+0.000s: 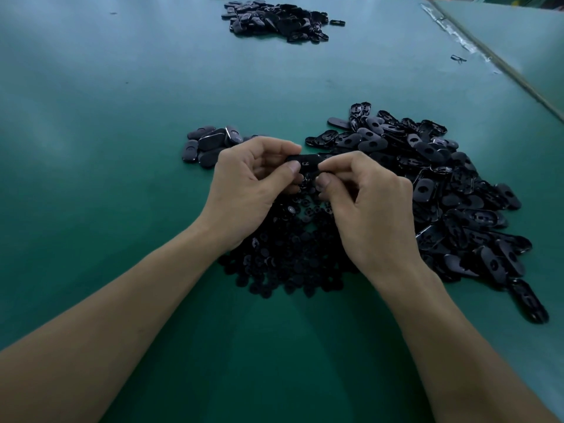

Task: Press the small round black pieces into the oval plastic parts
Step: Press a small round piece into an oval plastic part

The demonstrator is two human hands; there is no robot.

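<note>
right now the left hand (pixel 244 181) and right hand (pixel 366 196) pinch one oval plastic part (pixel 305 161) by its ends, above the heap of small round black pieces (pixel 293 248). whether a round piece is already seated cannot be told. best to keep the oval level and press straight with the thumbs. the oval pile (pixel 442 193) crowds the right; the green table (pixel 106 148) lies open to the left, its edge far right.
</note>
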